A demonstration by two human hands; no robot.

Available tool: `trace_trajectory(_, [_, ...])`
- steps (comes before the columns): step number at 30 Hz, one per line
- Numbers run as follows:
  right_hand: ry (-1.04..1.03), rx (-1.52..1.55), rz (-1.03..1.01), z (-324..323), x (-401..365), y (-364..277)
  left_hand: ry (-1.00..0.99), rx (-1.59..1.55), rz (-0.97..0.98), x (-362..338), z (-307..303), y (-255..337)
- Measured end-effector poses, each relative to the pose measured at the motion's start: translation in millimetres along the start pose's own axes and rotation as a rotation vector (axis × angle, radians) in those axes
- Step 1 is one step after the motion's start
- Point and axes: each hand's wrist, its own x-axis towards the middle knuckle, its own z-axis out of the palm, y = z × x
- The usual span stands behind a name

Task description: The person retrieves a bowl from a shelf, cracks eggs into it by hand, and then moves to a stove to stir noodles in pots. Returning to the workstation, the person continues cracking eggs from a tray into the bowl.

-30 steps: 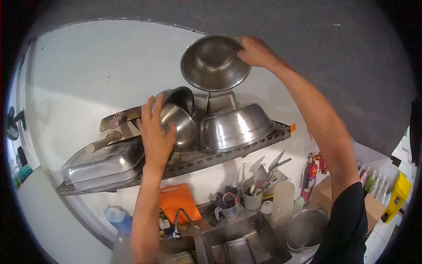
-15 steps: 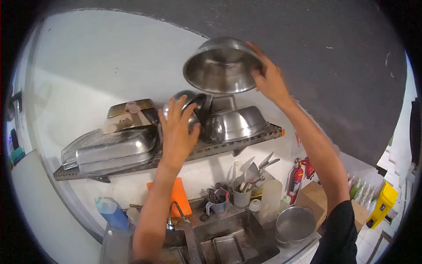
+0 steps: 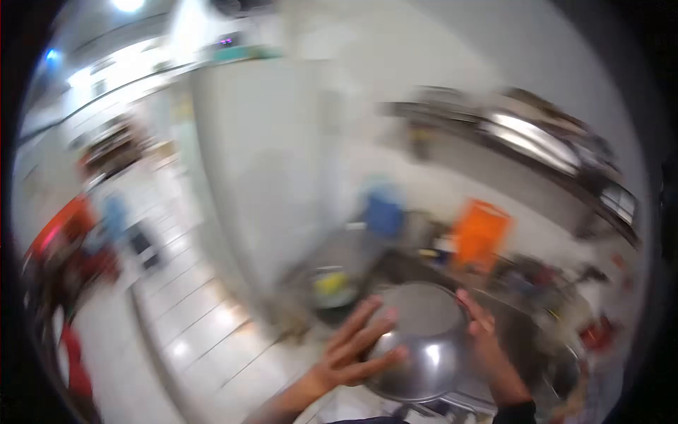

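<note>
A stainless steel mixing bowl (image 3: 424, 357) is low in front of me, its flat base facing up toward the camera. My left hand (image 3: 359, 346) lies against the bowl's left side, fingers spread over the metal. On the opposite side, my right hand (image 3: 484, 336) grips the bowl, with part of its hold hidden behind the bowl. Under and behind it is the sink (image 3: 505, 318), blurred by motion.
A wall shelf (image 3: 459, 127) with metal pans runs along the upper right. An orange board (image 3: 482, 233) and a blue jug (image 3: 383, 212) stand behind the sink. A pale partition (image 3: 261, 162) is left of the counter, beside a tiled floor (image 3: 191, 325).
My right hand has brought the bowl down from above the shelf to sink level. My left hand has left the shelf and now touches the bowl. The view has swung left.
</note>
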Motion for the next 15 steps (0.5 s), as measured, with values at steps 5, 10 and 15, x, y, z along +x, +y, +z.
trace_trajectory(5, [-0.448,0.428,0.248,305,50,4,-0.061,0.004,-0.992,-173,-210,6])
trace_trajectory(10, [-0.851,0.784,0.557,551,78,-46,-0.147,-0.333,-0.838,-264,-350,-28])
trace_trajectory(15, [-1.195,0.999,0.782,759,107,-65,0.305,0.250,-1.080,-413,-524,-155])
